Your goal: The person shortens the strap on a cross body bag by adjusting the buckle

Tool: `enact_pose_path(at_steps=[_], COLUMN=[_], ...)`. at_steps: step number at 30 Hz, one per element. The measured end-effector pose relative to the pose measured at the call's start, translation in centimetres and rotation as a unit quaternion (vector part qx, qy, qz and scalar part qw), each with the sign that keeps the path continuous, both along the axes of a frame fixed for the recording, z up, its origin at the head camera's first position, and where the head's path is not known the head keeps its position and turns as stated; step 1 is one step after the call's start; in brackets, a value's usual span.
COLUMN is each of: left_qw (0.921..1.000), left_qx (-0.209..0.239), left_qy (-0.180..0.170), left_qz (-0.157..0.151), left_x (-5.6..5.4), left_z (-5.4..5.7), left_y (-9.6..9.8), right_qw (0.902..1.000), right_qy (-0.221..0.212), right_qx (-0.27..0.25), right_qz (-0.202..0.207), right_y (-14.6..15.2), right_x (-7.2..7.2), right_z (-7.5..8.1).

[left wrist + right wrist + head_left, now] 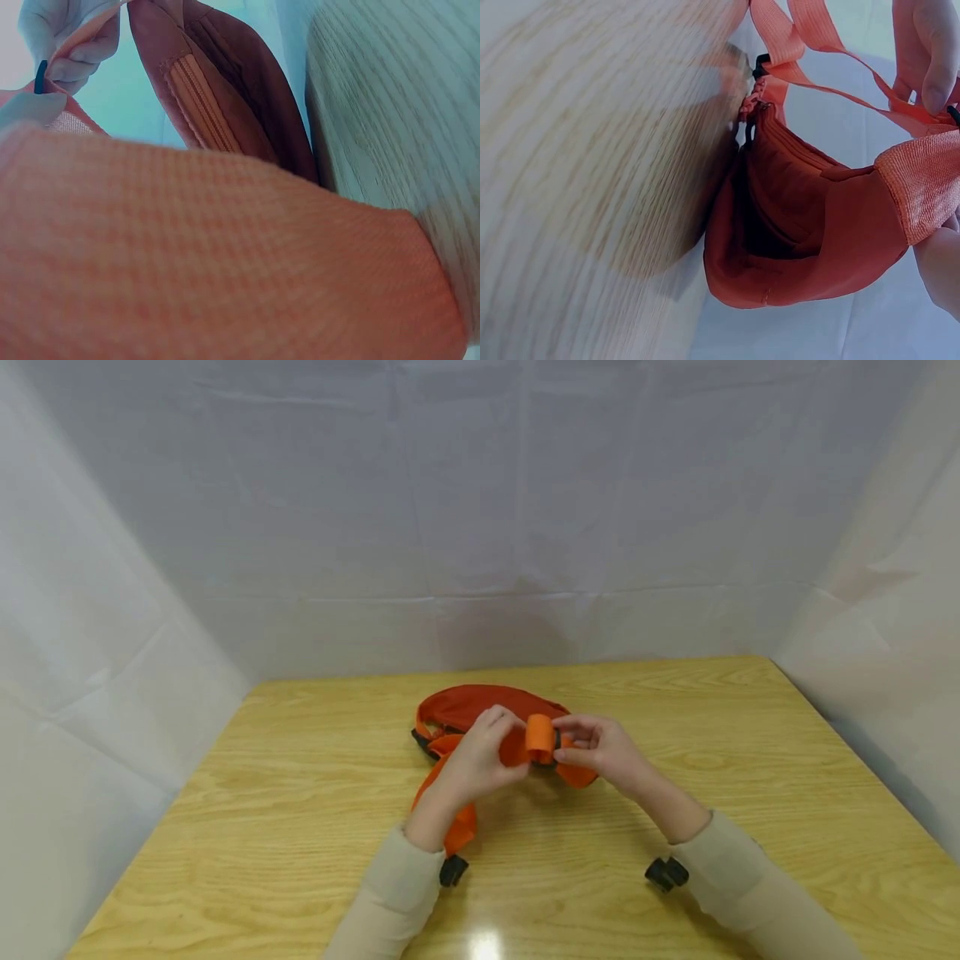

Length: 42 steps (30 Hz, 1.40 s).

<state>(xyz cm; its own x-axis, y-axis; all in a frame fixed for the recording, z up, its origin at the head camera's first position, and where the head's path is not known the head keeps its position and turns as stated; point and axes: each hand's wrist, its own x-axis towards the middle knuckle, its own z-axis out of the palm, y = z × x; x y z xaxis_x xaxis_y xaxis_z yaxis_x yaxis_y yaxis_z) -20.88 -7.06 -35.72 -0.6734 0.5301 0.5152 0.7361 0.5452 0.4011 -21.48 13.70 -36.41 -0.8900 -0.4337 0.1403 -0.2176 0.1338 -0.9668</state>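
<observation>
A red-orange zippered bag lies toward the back of the wooden table, and its pocket gapes in the right wrist view. Its wide orange strap is raised in front of it, bent into a loop. My left hand pinches the strap on the left side of this loop. From the right, my right hand pinches the strap at a small black strap buckle. More strap hangs beneath my left forearm, which partly covers it. In the left wrist view, orange webbing hides most of my left hand.
The light wooden table extends around the bag. White sheeting hangs behind it and along both sides. A small black device sits by the right cuff, and a similar black one by the left cuff.
</observation>
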Motion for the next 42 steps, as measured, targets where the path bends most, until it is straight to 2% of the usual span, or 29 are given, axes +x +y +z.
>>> enact_pose_path(at_steps=[9, 13, 16, 22, 26, 32, 35, 39, 42], left_qw=[0.9982, 0.9943, 0.9918, 0.9921, 0.9920, 0.9887, 0.9863, 0.9855, 0.9857], left_qx=[0.025, 0.022, 0.011, -0.019, -0.023, -0.026, -0.027, -0.028, -0.029], left_qy=[-0.053, -0.101, -0.124, -0.115, -0.113, -0.139, -0.154, -0.156, -0.161], left_qz=[0.015, 0.026, 0.029, 0.046, 0.050, 0.049, 0.053, 0.060, 0.041], left_x=[0.3, 0.3, 0.3, 0.5, 0.7, 0.9, 1.1, 1.4, 1.6], left_z=[-0.1, 0.0, 0.2, 0.9, 1.4, 1.8, 2.0, 2.3, 2.3], left_y=[-0.1, -0.4, -0.7, -2.0, -3.5, -5.6, -6.2, -6.6, -6.5], right_qw=[0.9999, 0.9999, 0.9998, 0.9979, 0.9973, 0.9959, 0.9941, 0.9902, 0.9866], right_qy=[0.010, 0.011, 0.011, 0.040, 0.037, 0.028, 0.034, 0.044, 0.057], right_qx=[0.008, 0.006, 0.004, 0.019, 0.026, 0.033, 0.024, 0.018, 0.040], right_qz=[-0.008, -0.003, 0.019, 0.048, 0.057, 0.080, 0.101, 0.132, 0.147], right_y=[0.2, 0.6, 1.0, 2.0, 2.9, 3.9, 4.2, 4.6, 5.1], right_x=[0.0, 0.0, -0.1, -0.6, -0.8, -1.0, -1.2, -1.5, -1.7], right_z=[0.0, 0.0, -0.1, -0.4, -0.4, -0.6, -0.7, -0.7, -0.8])
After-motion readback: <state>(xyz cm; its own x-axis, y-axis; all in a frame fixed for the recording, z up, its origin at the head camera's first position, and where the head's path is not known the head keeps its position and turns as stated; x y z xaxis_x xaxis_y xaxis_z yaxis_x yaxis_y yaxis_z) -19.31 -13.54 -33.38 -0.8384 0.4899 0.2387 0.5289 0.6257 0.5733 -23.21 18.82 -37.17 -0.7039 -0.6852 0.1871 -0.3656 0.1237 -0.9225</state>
